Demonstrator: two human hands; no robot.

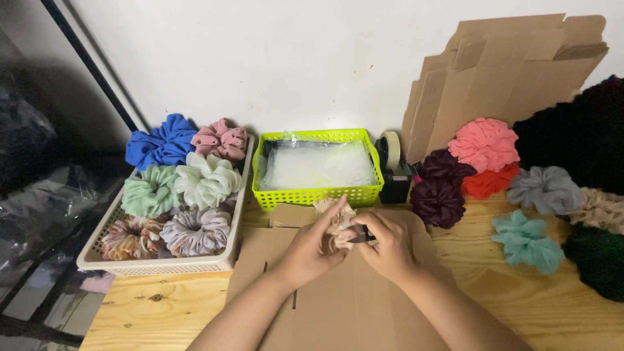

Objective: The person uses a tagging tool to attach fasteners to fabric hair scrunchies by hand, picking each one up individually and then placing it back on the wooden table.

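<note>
A small dark object (pixel 364 238) between the hands is too hidden to identify.

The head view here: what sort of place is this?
Probably a small home workshop for packing handmade scrunchies. A beige tray holds scrunchies, a green basket holds clear bags, and flat cardboard boxes lean on the wall beside a tape dispenser.

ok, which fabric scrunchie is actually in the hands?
The beige ruffled fabric scrunchie, gripped between the left hand and right hand over the flat cardboard sheet; all others lie untouched.
</note>
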